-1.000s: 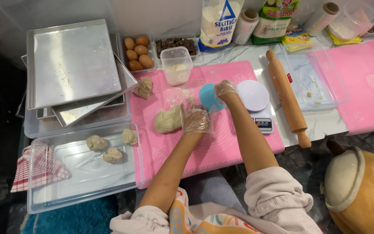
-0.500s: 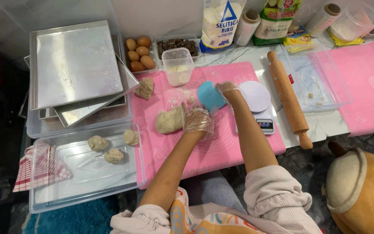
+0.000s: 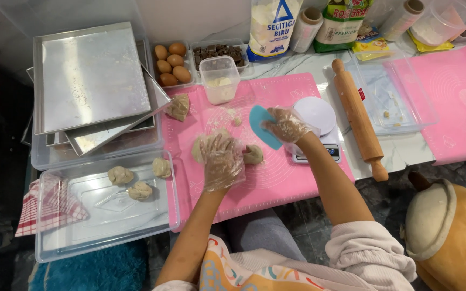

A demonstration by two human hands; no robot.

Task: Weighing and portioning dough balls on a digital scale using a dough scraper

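Note:
My left hand (image 3: pixel 221 160), in a clear plastic glove, presses flat on a large lump of beige dough (image 3: pixel 199 146) on the pink silicone mat (image 3: pixel 276 183). My gloved right hand (image 3: pixel 286 125) grips a blue plastic scraper (image 3: pixel 261 129), its edge down on the mat just right of the lump. A small cut piece of dough (image 3: pixel 253 154) lies beside my left hand, under the scraper. Another dough piece (image 3: pixel 179 106) rests at the mat's far left corner. A white kitchen scale (image 3: pixel 319 129) stands right behind my right hand.
A clear tray (image 3: pixel 71 237) at the left holds three dough balls (image 3: pixel 121 175). Stacked metal baking pans (image 3: pixel 87 75) sit behind it. Eggs (image 3: pixel 169 63), a small plastic tub (image 3: pixel 219 80), flour bags, a rolling pin (image 3: pixel 359 119), another clear tray (image 3: pixel 400 99) and a second pink mat (image 3: pixel 459 102) lie around.
My right hand has brought the scraper down from the far side to the dough, and a small piece now lies apart from the lump. My left hand stays on the dough.

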